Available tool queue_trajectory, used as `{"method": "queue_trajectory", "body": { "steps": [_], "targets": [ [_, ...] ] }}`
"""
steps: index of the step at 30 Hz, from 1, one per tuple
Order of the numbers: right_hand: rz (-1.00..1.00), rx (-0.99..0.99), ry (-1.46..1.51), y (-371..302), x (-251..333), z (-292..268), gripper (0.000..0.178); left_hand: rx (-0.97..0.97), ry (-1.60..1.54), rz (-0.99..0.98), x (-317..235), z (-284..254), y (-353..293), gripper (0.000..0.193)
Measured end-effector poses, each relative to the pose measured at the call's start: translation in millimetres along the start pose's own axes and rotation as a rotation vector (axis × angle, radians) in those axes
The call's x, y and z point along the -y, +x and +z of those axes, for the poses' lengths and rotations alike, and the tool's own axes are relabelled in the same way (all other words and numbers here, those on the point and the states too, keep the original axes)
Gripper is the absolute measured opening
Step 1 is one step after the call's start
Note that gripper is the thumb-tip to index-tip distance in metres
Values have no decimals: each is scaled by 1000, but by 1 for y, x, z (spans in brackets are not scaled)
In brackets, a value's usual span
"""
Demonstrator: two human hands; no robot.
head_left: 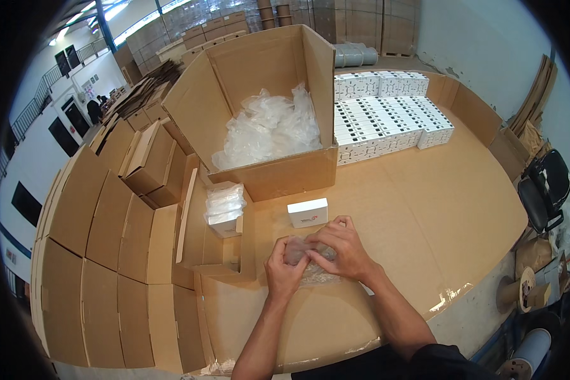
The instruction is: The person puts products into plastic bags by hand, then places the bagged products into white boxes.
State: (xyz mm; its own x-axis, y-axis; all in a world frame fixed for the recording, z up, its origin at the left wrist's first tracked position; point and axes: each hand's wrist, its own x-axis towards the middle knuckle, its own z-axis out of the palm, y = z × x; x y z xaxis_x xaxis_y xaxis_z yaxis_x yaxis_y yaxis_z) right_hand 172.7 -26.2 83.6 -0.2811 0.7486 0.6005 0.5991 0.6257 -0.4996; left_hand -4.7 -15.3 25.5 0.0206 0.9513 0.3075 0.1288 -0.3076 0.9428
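Note:
A clear plastic bag [320, 273] is pinched between my two hands, low over the cardboard-covered table. My left hand [285, 267] grips its left side, with the thumb and fingertips closed on the film. From the right, my right hand [343, 248] holds the bag's upper edge, its fingertips meeting those of the left. Just beyond my hands stands a small white box [308, 213], touched by neither. To the left, an open carton [247, 247] holds several white boxes wrapped in clear plastic [225, 204].
A large open cardboard box [278, 179] full of loose clear bags [269, 126] stands at the back. Right of it are stacked rows of white boxes [386, 126]. Brown cartons [101, 278] pile up along the left. A black chair [544, 190] stands beyond the right edge.

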Motion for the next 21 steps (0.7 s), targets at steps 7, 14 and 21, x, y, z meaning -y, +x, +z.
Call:
{"method": "queue_trajectory", "body": {
  "steps": [7, 14, 21],
  "targets": [
    [11, 3, 123, -3, -6, 8, 19, 161, 28, -194, -39, -3, 4, 52],
    [105, -4, 137, -3, -13, 6, 14, 241, 134, -160, -23, -6, 7, 55],
    [91, 18, 158, 3, -9, -5, 29, 201, 200, -104, -18, -6, 5, 52]
  ]
}}
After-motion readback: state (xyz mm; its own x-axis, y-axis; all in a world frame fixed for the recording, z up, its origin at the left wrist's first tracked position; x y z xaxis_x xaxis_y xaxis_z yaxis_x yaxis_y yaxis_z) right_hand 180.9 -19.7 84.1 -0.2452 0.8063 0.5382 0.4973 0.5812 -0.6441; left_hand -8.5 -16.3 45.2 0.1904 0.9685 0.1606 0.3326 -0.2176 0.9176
